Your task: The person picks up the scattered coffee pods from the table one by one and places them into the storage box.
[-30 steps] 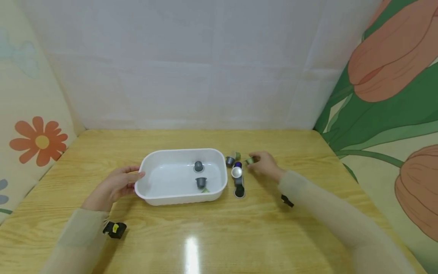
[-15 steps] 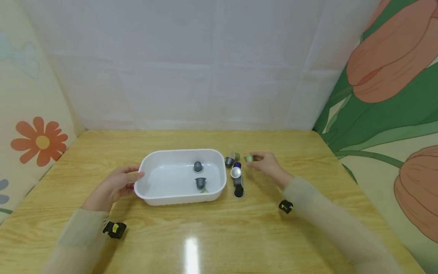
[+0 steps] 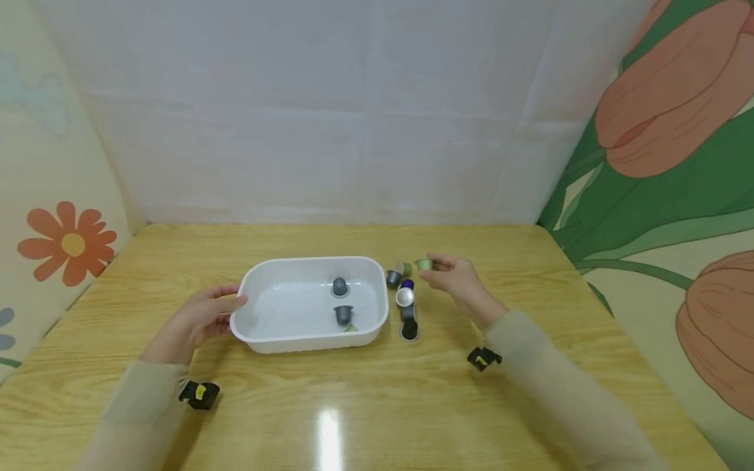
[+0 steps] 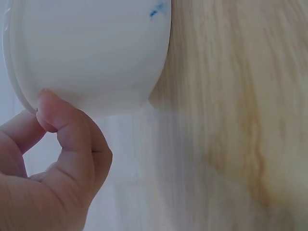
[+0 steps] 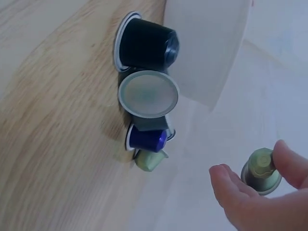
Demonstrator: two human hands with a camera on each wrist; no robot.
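Observation:
My left hand [image 3: 200, 320] pinches the left end of a white plastic tub [image 3: 306, 343] at its rim; the left wrist view shows the fingertips against the outer wall [image 4: 96, 53]. Between thumb and fingers, my right hand [image 3: 462, 284] holds a light green coffee capsule [image 3: 424, 263] off the table, right of the tub. In the right wrist view this capsule [image 5: 262, 166] has its narrow end towards the camera. Inside the tub a grey capsule [image 3: 339, 286] stands on its lid and another grey capsule [image 3: 343, 315] lies near it. A green bit [image 3: 350, 328] shows behind the front wall.
Along the tub's right side several capsules lie in a row: a green one [image 3: 407, 268], a dark grey one [image 3: 394, 279], a purple one [image 3: 407, 284], one with its silver lid up [image 3: 405, 297] and a black one [image 3: 409, 329]. A white backdrop [image 3: 353, 131] stands behind the table.
My right hand has lifted the light green capsule and carried it slightly left, towards the tub. The left hand keeps its hold on the rim, and the other capsules lie as before.

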